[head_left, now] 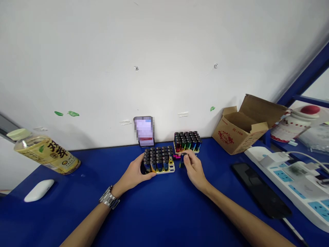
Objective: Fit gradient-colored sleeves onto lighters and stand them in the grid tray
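My left hand [132,175] grips the left end of a white tray [171,168], its thumb along the front edge and its fingers behind. Several battery-like cylinders [159,166] with black tops and shiny blue or gold sides stand upright in that tray; a few holes at its right front show bare. Just right of the tray, my right hand [194,168] pinches one dark blue-green battery-like cylinder [182,160], held roughly upright. Behind it is a second tray [197,152] full of similar cylinders in red, green and blue. Something pink [176,156] lies between the trays.
A phone [144,132] with a lit screen leans on the wall. An open cardboard box [231,135], a dark phone [260,190] on a cable and a power strip [285,181] are at right. A drink bottle [48,152] and a white case [39,190] are at left.
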Available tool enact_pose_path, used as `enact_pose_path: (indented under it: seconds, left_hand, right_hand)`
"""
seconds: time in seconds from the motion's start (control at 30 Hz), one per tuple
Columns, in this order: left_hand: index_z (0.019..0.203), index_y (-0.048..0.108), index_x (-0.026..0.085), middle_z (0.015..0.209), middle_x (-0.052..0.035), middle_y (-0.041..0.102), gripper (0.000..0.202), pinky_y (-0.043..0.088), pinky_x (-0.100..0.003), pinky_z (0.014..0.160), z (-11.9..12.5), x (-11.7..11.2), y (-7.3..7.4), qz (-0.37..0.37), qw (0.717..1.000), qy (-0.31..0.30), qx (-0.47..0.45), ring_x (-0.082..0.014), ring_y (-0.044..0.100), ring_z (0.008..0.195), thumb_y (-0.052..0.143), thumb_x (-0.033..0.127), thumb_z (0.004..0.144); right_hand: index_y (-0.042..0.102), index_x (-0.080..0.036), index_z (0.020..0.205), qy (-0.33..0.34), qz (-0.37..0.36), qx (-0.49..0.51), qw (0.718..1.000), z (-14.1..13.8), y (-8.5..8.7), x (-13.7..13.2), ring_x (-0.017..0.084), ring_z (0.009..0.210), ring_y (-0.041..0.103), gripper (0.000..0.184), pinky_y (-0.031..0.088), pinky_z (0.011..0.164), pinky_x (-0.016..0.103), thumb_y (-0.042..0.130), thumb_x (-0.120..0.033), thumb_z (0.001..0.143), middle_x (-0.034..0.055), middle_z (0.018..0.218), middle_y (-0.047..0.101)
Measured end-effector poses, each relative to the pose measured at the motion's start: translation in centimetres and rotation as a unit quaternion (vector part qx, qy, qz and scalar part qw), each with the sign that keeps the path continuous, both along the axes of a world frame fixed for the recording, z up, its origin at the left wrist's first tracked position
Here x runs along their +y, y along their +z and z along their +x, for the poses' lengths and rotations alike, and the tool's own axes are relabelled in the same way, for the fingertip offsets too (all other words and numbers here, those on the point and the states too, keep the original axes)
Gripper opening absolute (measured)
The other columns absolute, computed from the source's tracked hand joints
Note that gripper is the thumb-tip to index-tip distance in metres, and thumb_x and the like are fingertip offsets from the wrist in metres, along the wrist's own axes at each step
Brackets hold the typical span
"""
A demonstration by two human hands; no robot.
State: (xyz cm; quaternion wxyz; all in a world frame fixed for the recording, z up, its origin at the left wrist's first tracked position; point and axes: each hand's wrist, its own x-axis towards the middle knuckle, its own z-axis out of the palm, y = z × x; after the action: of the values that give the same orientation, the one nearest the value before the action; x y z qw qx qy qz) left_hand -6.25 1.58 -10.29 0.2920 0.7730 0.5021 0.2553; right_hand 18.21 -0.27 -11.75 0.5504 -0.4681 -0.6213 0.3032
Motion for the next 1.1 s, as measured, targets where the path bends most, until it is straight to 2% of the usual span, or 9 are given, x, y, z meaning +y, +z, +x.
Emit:
enact_pose_path:
  seconds: [0.13,0.33,0.5,0.7,0.8,0.87,0.97,1.03,1.1]
  left_hand:
    - [0.136,0.037,0.023,0.135,-0.0074,0.054,0.077,0.042,-0.045,0.104,0.0,0.0,0.0,-0.002,1.0,-0.003,0.0,-0.0284,0.051,0.123,0.068,0.049,0.07]
    - [0.138,0.035,0.024,0.137,-0.0066,0.052,0.079,0.04,-0.045,0.105,0.1,0.0,0.1,0.0,1.0,-0.009,-0.005,-0.0281,0.049,0.124,0.068,0.049,0.07]
    - [0.137,0.037,0.023,0.137,-0.0063,0.052,0.078,0.038,-0.043,0.107,0.1,-0.1,0.2,0.012,1.0,-0.008,-0.007,-0.027,0.049,0.125,0.067,0.049,0.071]
    - [0.136,0.037,0.022,0.135,-0.0071,0.054,0.078,0.042,-0.042,0.104,0.0,0.1,-0.1,0.007,1.0,-0.007,0.007,-0.0271,0.051,0.123,0.068,0.05,0.07]
    - [0.135,0.037,0.022,0.134,-0.0081,0.054,0.077,0.042,-0.044,0.103,0.0,0.1,-0.2,0.01,1.0,-0.006,0.007,-0.0278,0.052,0.122,0.068,0.05,0.07]
    - [0.136,0.036,0.022,0.135,-0.0083,0.054,0.078,0.042,-0.044,0.104,0.0,0.1,-0.2,0.01,1.0,-0.009,0.002,-0.0282,0.051,0.122,0.068,0.049,0.07]
    - [0.136,0.036,0.022,0.135,-0.0078,0.053,0.078,0.043,-0.044,0.103,0.0,0.1,-0.1,0.001,1.0,-0.006,0.006,-0.0278,0.051,0.122,0.067,0.05,0.071]
    - [0.136,0.036,0.022,0.135,-0.0073,0.053,0.078,0.043,-0.044,0.103,0.0,0.1,-0.1,-0.004,1.0,-0.001,0.013,-0.0274,0.051,0.122,0.067,0.051,0.071]
    - [0.136,0.036,0.022,0.135,-0.0075,0.053,0.078,0.042,-0.044,0.104,0.0,0.1,-0.1,-0.001,1.0,0.001,0.015,-0.0275,0.051,0.123,0.067,0.051,0.071]
  right_hand:
    - [0.067,-0.019,0.097,0.01,0.018,-0.059,0.998,0.3,0.0,0.0,0.016,0.064,0.056,0.032,0.046,0.06,0.028,0.044,-0.041,0.091,0.0054,0.08,0.063]
    - [0.067,-0.019,0.102,0.011,0.029,-0.063,0.998,0.3,-0.4,0.0,0.018,0.063,0.061,0.031,0.049,0.065,0.03,0.041,-0.034,0.093,0.004,0.07,0.065]
    - [0.068,-0.018,0.097,0.011,0.093,-0.107,0.99,0.2,-0.7,0.0,0.019,0.073,0.063,0.029,0.05,0.067,0.031,0.041,-0.026,0.092,0.0071,0.079,0.067]
    - [0.063,-0.018,0.108,0.018,0.108,-0.165,0.98,-0.1,-0.5,-0.2,0.019,0.084,0.063,0.028,0.051,0.074,0.031,0.039,-0.024,0.094,0.0098,0.095,0.066]
    - [0.055,-0.017,0.117,0.011,0.089,-0.195,0.977,-0.2,-0.4,-0.2,0.019,0.078,0.062,0.029,0.051,0.073,0.031,0.044,-0.029,0.093,0.0069,0.086,0.064]
    - [0.054,-0.016,0.114,0.0,0.086,-0.216,0.973,0.0,-0.4,-0.1,0.018,0.074,0.061,0.026,0.051,0.07,0.03,0.044,-0.029,0.094,0.0057,0.082,0.063]
    - [0.059,-0.014,0.104,-0.032,0.13,-0.306,0.942,0.7,-0.6,0.3,0.021,0.082,0.059,0.026,0.05,0.074,0.032,0.035,-0.019,0.096,0.0107,0.091,0.062]
    - [0.061,-0.013,0.104,-0.059,0.157,-0.403,0.9,1.2,-0.7,0.6,0.024,0.088,0.057,0.028,0.048,0.078,0.037,0.034,-0.014,0.094,0.0141,0.098,0.061]
    - [0.062,-0.013,0.107,-0.076,0.161,-0.482,0.858,1.4,-0.7,0.8,0.026,0.09,0.055,0.025,0.046,0.079,0.039,0.041,-0.014,0.092,0.0145,0.103,0.061]
